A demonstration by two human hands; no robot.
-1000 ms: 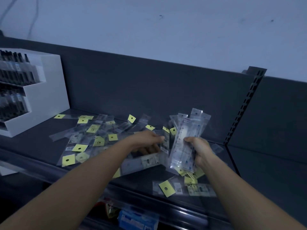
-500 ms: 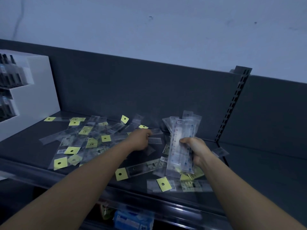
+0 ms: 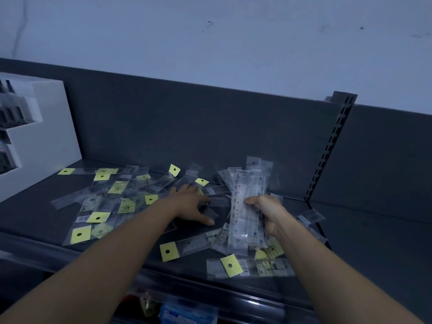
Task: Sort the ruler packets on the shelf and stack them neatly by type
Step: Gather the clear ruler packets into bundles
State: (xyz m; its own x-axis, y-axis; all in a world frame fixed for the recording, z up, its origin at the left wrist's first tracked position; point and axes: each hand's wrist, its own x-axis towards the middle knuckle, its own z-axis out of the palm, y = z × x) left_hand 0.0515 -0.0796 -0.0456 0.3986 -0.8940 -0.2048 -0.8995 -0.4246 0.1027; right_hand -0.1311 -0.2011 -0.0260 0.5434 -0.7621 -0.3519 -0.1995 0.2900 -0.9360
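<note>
Right hand (image 3: 266,212) fingers curling round upright bundle of clear ruler packets (image 3: 247,199), gripping it right of frame centre. Left hand (image 3: 189,205) fingers spreading flat, resting on loose packets (image 3: 216,202) at frame centre. Yellow-tagged ruler packets (image 3: 98,217) lying scattered across dark shelf (image 3: 30,220), centre-left to lower centre. White display box (image 3: 51,136) standing at left edge.

Loose packets (image 3: 121,204) cover the shelf (image 3: 30,213), eight to six o'clock (a bundle (image 3: 243,206) upright at five). A display box (image 3: 53,127) stands at nine.
</note>
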